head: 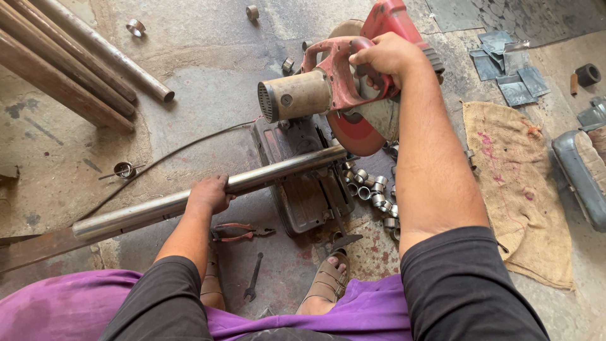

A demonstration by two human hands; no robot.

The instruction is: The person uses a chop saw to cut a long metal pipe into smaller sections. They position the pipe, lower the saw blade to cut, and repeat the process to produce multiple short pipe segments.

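Right hand point(386, 58), upper centre of the frame, has its fingers clenched round the red chop saw's handle point(341, 63); left hand point(207, 194), centre-left, grasps the steel pipe point(189, 201). A good cut likely needs the pipe pressed steady against the saw base point(297, 189) and a slow, even feed. The pipe is long, grey and shiny, running from lower left under the blade point(353, 129).

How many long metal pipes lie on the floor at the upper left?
3 long pipes lie side by side at the upper left, running off the frame's edge. Another pipe rests on the saw, under the left hand.
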